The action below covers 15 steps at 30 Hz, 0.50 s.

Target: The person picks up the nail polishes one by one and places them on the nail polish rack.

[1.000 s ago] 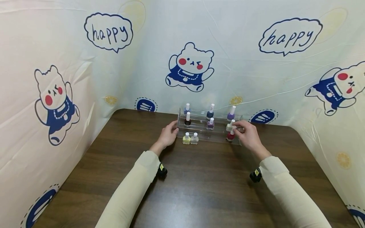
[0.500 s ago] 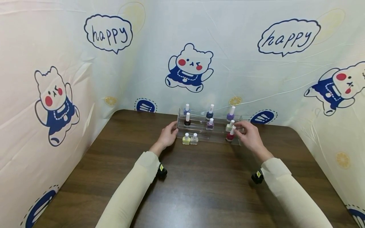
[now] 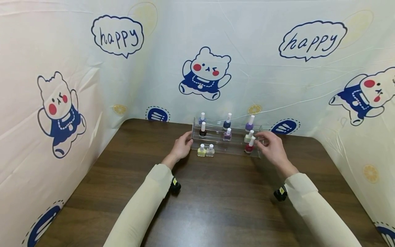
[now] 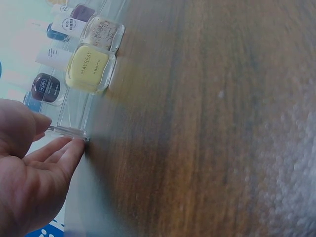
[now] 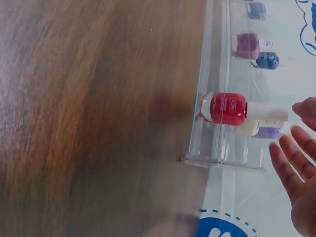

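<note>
A clear tiered display stand [image 3: 229, 149] holds nail polish bottles near the table's back edge. My left hand [image 3: 180, 147] pinches its left end panel [image 4: 71, 132] between thumb and fingers. On the lowest tier at the right stands a red nail polish bottle [image 5: 229, 108] with a white cap. Just off that cap is my right hand [image 3: 273, 148], its fingers [image 5: 289, 158] loosely spread and holding nothing. A pale bottle [image 3: 248, 137] sits behind the red one, partly hidden. Yellow [image 4: 90, 69] and clear glittery [image 4: 102, 34] bottles stand side by side at the front left.
On the middle tier are a dark bottle [image 3: 202, 132] and a mauve one [image 3: 227, 136]. Along the top tier stand several blue and purple bottles, one being purple [image 3: 249, 126]. A printed cloth [image 3: 259, 82] hangs close behind the wooden table [image 3: 216, 199].
My right hand has let go of the red bottle's cap and drawn slightly back to the right, fingers opening. The left hand stays on the stand's end.
</note>
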Each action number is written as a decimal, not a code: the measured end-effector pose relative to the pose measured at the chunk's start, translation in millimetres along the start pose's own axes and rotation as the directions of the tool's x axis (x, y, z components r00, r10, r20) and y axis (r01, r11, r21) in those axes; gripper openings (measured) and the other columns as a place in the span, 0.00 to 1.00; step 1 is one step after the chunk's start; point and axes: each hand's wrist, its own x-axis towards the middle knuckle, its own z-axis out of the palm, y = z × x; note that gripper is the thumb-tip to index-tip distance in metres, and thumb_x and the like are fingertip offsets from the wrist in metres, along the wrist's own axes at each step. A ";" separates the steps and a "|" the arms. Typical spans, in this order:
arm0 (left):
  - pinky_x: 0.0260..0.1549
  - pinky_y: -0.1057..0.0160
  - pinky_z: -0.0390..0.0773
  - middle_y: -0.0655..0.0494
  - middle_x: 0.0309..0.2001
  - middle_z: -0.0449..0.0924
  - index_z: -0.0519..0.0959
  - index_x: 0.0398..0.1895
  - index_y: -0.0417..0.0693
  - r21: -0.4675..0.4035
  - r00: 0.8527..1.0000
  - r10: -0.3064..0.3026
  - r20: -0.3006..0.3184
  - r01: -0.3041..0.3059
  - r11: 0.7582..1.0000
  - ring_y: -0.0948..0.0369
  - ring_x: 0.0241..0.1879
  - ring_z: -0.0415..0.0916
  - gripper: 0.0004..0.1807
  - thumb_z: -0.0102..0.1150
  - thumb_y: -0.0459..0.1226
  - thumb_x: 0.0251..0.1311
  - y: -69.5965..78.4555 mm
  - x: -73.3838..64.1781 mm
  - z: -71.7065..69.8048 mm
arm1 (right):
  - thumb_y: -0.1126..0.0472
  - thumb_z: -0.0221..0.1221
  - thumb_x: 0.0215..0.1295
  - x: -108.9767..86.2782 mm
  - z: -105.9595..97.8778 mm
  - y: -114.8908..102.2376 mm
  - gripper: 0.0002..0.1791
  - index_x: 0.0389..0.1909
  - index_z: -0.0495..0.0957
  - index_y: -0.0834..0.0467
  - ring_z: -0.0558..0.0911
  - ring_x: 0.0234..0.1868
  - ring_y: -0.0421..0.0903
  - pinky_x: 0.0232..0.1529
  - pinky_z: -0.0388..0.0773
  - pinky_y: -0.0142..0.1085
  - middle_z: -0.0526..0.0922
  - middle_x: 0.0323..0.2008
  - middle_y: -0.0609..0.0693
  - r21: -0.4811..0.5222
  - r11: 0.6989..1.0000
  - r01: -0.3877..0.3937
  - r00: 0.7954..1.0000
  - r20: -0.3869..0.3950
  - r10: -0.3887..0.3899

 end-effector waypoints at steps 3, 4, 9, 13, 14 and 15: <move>0.67 0.49 0.72 0.40 0.67 0.75 0.62 0.78 0.48 -0.003 1.000 -0.001 0.002 0.001 1.000 0.46 0.65 0.74 0.28 0.49 0.33 0.77 0.8 -0.2 -0.2 | 0.69 0.66 0.66 -0.4 0.5 -3.1 0.13 0.50 0.82 0.67 0.82 0.43 0.59 0.37 0.82 0.36 0.83 0.46 0.64 -0.010 1.000 0.009 1.000 -0.009 -0.009; 0.67 0.49 0.72 0.40 0.67 0.75 0.62 0.78 0.48 -0.006 1.000 -0.001 0.002 0.001 1.000 0.46 0.65 0.74 0.28 0.48 0.33 0.77 1.0 -0.2 -0.3 | 0.69 0.66 0.66 -0.7 0.5 -4.7 0.13 0.50 0.82 0.67 0.82 0.42 0.59 0.37 0.82 0.41 0.83 0.46 0.64 -0.013 1.000 0.009 1.000 -0.010 -0.009; 0.68 0.49 0.71 0.40 0.67 0.74 0.62 0.78 0.48 -0.011 1.000 -0.004 0.003 0.004 1.000 0.46 0.66 0.73 0.28 0.48 0.33 0.77 1.7 -0.7 -0.8 | 0.68 0.66 0.67 -1.5 2.0 -9.8 0.13 0.51 0.82 0.66 0.81 0.41 0.55 0.37 0.79 0.29 0.82 0.45 0.61 -0.007 1.000 -0.008 1.000 -0.004 0.008; 0.68 0.48 0.70 0.40 0.68 0.74 0.62 0.79 0.47 -0.002 1.000 -0.003 0.005 0.003 1.000 0.46 0.66 0.73 0.28 0.48 0.33 0.78 2.1 -1.6 -0.7 | 0.69 0.66 0.67 -1.8 5.7 -16.1 0.13 0.51 0.82 0.66 0.82 0.41 0.53 0.37 0.81 0.30 0.83 0.44 0.59 0.011 1.000 -0.002 1.000 -0.004 0.002; 0.68 0.48 0.71 0.40 0.68 0.74 0.61 0.79 0.47 0.001 1.000 -0.003 0.005 0.003 1.000 0.45 0.66 0.73 0.28 0.48 0.33 0.78 2.0 -1.8 -0.8 | 0.69 0.66 0.66 -1.7 6.8 -17.9 0.13 0.51 0.83 0.66 0.82 0.41 0.53 0.38 0.84 0.35 0.83 0.44 0.59 0.018 1.000 0.002 1.000 -0.004 -0.002; 0.68 0.48 0.71 0.40 0.68 0.74 0.61 0.79 0.47 0.002 1.000 -0.003 0.005 0.003 1.000 0.45 0.66 0.73 0.28 0.48 0.33 0.78 1.9 -1.9 -0.7 | 0.70 0.66 0.66 -1.5 8.1 -19.6 0.13 0.50 0.83 0.66 0.82 0.41 0.54 0.38 0.85 0.40 0.83 0.44 0.59 0.027 1.000 0.005 1.000 -0.002 -0.005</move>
